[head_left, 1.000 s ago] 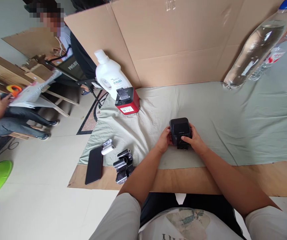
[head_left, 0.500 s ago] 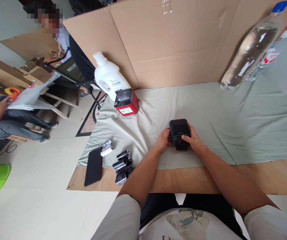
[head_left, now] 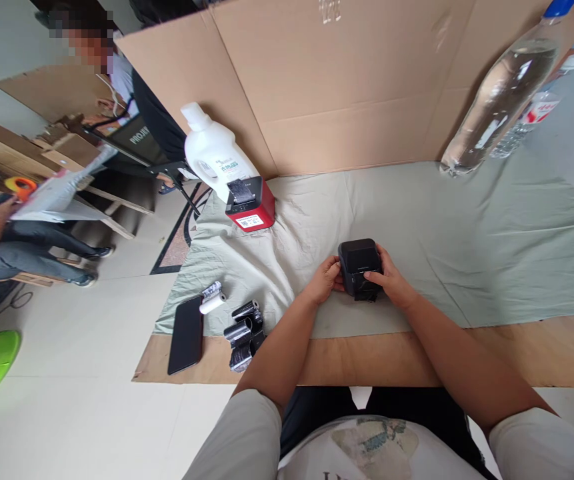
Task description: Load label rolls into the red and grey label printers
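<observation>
Bent over a cloth-covered table, you grip a black device [head_left: 357, 257] between both hands, directly in front of your body. Your left hand [head_left: 325, 280] is closed against its left side, fingers curled; your right hand [head_left: 391, 277] clasps the right side, its thumb laid across the front. Below that thumb, a black strip [head_left: 367, 296] hangs at the device's lower edge. Whether the base touches the green cloth [head_left: 417, 220] under your hands, you cannot tell from this angle.

Left of your left hand and closer to you, a cluster of shiny black rolls [head_left: 239, 330] lies near your forearm. Farther left of that hand are a white roll [head_left: 213, 303] and a dark flat tablet [head_left: 185, 335], its near end on the bare wooden edge [head_left: 367, 363]. Beyond your left hand, up and to the left, a red-and-black box [head_left: 264, 208] stands just before a white jug [head_left: 211, 147]. Ahead of both hands rises a cardboard panel [head_left: 341, 87]; beyond your right hand, far to the right, stand a large clear bottle [head_left: 507, 100] and a smaller bottle [head_left: 541, 113].
</observation>
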A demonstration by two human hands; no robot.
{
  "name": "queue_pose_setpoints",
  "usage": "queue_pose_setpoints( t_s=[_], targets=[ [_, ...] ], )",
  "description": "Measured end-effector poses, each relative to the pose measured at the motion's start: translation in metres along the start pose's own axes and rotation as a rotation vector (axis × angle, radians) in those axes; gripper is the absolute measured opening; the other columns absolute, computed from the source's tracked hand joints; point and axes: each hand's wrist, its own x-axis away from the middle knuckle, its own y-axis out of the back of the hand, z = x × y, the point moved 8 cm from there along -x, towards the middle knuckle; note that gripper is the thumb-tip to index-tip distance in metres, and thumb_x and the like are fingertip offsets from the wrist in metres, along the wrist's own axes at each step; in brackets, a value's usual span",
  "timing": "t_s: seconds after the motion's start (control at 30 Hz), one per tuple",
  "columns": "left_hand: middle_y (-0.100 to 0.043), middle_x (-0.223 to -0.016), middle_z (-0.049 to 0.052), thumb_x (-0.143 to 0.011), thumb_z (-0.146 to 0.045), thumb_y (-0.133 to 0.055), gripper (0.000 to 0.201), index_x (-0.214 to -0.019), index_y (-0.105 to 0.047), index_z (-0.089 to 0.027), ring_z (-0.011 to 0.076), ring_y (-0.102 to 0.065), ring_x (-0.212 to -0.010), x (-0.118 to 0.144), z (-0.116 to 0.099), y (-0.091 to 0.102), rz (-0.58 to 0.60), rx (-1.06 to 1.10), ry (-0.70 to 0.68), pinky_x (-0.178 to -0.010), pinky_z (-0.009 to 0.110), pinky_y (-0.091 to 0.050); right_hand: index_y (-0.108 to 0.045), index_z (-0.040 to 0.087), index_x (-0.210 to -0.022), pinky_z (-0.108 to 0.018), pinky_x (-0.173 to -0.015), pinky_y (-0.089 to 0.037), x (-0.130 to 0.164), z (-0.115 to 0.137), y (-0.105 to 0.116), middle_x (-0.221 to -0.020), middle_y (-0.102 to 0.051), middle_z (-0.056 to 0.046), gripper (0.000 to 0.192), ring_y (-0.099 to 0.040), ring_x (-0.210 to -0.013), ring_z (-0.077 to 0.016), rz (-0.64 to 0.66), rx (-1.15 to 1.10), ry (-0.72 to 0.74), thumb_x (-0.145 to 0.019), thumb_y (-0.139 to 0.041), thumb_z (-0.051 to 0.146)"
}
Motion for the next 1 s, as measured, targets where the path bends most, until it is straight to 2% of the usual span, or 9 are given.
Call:
queue_pose_setpoints(
  t_s=[0.1,0.27,0.37,0.47,0.57,0.7,0.77,0.87,1.0],
  targets=[
    [-0.063,-0.069,-0.001,-0.082,-0.052,-0.064,0.041,-0.103,-0.053,-0.018,0.0142,-0.064,-0.055,0.001,-0.001,0.000,-0.007,0.008,0.001,-0.052,0.026,-0.052,-0.032,0.024,-0.150,-0.059,-0.113,-0.038,0.000,0.000,0.002,-0.142,-0.053,-0.014,0.089,-0.050,-0.133,-0.0327,-0.013,-0.001,0.006,-0.075,-0.070,0.054],
    [-0.064,-0.068,-0.002,-0.073,-0.061,-0.071,0.053,-0.100,-0.053,-0.019,0.0138,-0.064,-0.054,-0.001,0.002,0.001,-0.007,0.000,0.009,-0.052,0.025,-0.052,-0.033,0.027,-0.149,-0.055,-0.112,-0.040,-0.002,0.005,0.005,-0.148,-0.049,-0.013,0.087,-0.048,-0.136,-0.0311,-0.005,0.002,0.032,-0.076,-0.070,0.055],
    [-0.063,-0.068,-0.002,-0.072,-0.063,-0.070,0.055,-0.100,-0.053,-0.019,0.0129,-0.063,-0.054,-0.001,0.001,0.002,-0.005,0.010,-0.007,-0.052,0.025,-0.051,-0.036,0.026,-0.147,-0.052,-0.108,-0.045,-0.003,0.008,0.007,-0.144,-0.052,-0.014,0.086,-0.054,-0.130,-0.0302,-0.011,0.027,0.054,-0.076,-0.070,0.061],
    [-0.062,-0.068,-0.002,-0.074,-0.062,-0.068,0.052,-0.099,-0.054,-0.018,0.0124,-0.062,-0.053,0.001,0.000,0.001,0.014,-0.018,-0.011,-0.050,0.023,-0.050,-0.047,0.024,-0.135,-0.049,-0.098,-0.051,-0.004,0.011,0.015,-0.130,-0.061,-0.014,0.080,-0.062,-0.114,-0.0289,-0.092,0.070,0.073,-0.074,-0.066,0.071],
    [-0.062,-0.067,-0.002,-0.078,-0.057,-0.066,0.046,-0.100,-0.057,-0.018,0.0126,-0.061,-0.054,0.004,0.001,0.001,0.029,-0.094,0.022,-0.051,0.024,-0.049,-0.057,0.024,-0.112,-0.044,-0.085,-0.054,-0.004,0.013,0.027,-0.104,-0.068,-0.009,0.070,-0.065,-0.093,-0.0250,-0.214,0.140,0.077,-0.072,-0.059,0.081],
    [-0.060,-0.066,-0.001,-0.082,-0.047,-0.063,0.034,-0.099,-0.061,-0.018,0.0127,-0.060,-0.054,0.009,0.001,-0.003,0.083,-0.160,0.067,-0.050,0.023,-0.047,-0.055,0.025,-0.077,-0.037,-0.062,-0.050,-0.005,0.006,0.041,-0.070,-0.059,-0.003,0.064,-0.057,-0.064,-0.0197,-0.344,0.179,-0.006,-0.076,-0.043,0.088],
    [-0.060,-0.065,0.000,-0.083,-0.044,-0.062,0.030,-0.097,-0.062,-0.018,0.0132,-0.060,-0.053,0.012,0.001,-0.004,0.096,-0.179,0.098,-0.049,0.024,-0.047,-0.052,0.025,-0.070,-0.035,-0.056,-0.047,-0.006,0.000,0.044,-0.062,-0.056,-0.002,0.066,-0.053,-0.057,-0.0187,-0.362,0.168,-0.052,-0.078,-0.037,0.088],
    [-0.060,-0.068,0.001,-0.084,-0.042,-0.058,0.027,-0.096,-0.062,-0.018,0.0140,-0.060,-0.054,0.018,-0.002,-0.004,0.080,-0.226,0.156,-0.050,0.025,-0.049,-0.051,0.025,-0.066,-0.034,-0.055,-0.046,-0.008,-0.004,0.043,-0.059,-0.055,-0.003,0.066,-0.054,-0.056,-0.0191,-0.355,0.208,-0.079,-0.078,-0.037,0.088],
    [-0.063,-0.070,0.002,-0.087,-0.031,-0.052,0.020,-0.094,-0.062,-0.016,0.0152,-0.063,-0.056,0.025,-0.010,0.000,0.034,-0.417,0.234,-0.052,0.027,-0.051,-0.047,0.023,-0.063,-0.031,-0.057,-0.039,-0.008,-0.001,0.040,-0.058,-0.054,-0.003,0.066,-0.052,-0.058,-0.0182,-0.329,0.422,-0.100,-0.084,-0.028,0.084]
  ],
)
